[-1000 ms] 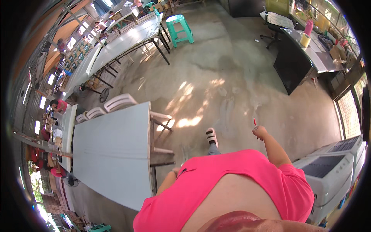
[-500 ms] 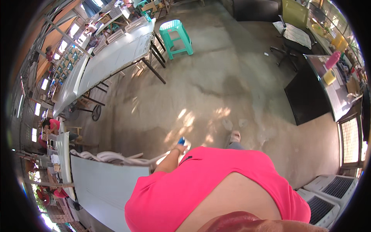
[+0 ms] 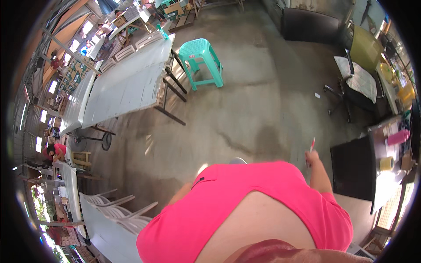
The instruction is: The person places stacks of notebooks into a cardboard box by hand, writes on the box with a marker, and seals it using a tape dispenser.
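My right hand (image 3: pixel 312 158) is out to the right, fingers closed round a slim red-and-white stick (image 3: pixel 312 143) that looks like a pen. The stick points up and away from the hand, near the dark front of a desk. Of my left arm only a part of the forearm (image 3: pixel 180 193) shows. My left hand is hidden behind the pink shirt (image 3: pixel 237 193), so whether it holds anything does not show.
A green plastic stool (image 3: pixel 201 65) stands ahead beside a long white table (image 3: pixel 127 83). At right are a black office chair (image 3: pixel 357 85) and a desk with a pink bottle (image 3: pixel 398 137) and yellow roll (image 3: pixel 387 164). White chairs (image 3: pixel 118 210) stand at left.
The view has advanced: stool, long table and desk are nearer. My left hand, which held something blue, has dropped out of sight. My right hand has come into view with the stick.
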Demonstrator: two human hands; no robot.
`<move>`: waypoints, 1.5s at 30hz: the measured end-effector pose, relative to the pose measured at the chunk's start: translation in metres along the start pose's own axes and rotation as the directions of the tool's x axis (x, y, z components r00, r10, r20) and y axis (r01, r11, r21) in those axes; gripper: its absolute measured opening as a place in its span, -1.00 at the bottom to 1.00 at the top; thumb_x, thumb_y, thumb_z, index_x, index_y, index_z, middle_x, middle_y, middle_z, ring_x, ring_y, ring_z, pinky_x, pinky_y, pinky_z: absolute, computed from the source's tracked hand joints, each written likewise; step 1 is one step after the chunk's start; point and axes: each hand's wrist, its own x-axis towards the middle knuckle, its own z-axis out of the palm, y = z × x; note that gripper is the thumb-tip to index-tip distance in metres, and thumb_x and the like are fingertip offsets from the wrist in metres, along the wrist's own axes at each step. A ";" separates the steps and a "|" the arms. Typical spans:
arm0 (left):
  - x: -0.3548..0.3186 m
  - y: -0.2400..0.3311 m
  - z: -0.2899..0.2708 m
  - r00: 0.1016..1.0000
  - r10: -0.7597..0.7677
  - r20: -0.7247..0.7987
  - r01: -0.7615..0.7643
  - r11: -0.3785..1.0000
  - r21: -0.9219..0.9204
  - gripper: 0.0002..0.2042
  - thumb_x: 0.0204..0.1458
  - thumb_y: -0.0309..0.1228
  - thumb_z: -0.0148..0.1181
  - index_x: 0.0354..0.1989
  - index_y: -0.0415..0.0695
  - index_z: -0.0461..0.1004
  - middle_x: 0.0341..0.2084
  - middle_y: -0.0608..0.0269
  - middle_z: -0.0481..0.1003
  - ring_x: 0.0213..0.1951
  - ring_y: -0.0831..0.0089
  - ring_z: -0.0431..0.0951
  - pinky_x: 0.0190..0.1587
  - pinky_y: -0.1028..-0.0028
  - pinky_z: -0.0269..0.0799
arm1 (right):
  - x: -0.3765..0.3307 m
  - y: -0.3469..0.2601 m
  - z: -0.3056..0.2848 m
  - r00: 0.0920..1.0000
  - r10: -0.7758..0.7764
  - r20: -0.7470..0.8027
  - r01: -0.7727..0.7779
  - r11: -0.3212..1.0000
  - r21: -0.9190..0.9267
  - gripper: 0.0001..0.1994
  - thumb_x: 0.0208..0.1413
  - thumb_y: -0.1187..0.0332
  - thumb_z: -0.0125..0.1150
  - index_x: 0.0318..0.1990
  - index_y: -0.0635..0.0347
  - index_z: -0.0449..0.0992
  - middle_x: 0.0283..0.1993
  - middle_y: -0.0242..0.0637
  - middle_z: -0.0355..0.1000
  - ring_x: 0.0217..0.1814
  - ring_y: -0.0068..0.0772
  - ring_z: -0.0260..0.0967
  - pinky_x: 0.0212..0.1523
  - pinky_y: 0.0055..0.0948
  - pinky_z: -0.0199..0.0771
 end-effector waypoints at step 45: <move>0.570 0.926 -1.002 0.708 0.255 -0.658 -0.644 -0.150 -0.751 -0.43 0.04 -0.16 0.14 0.22 0.03 0.11 0.20 0.42 0.23 0.18 -0.02 0.24 0.14 -0.02 -0.04 | 0.980 -1.281 0.008 0.892 -0.198 0.406 0.294 0.937 -0.189 -0.68 0.06 0.08 0.06 -0.41 0.18 0.48 -0.51 -0.19 0.43 -0.44 -0.26 0.43 -0.43 -0.20 0.40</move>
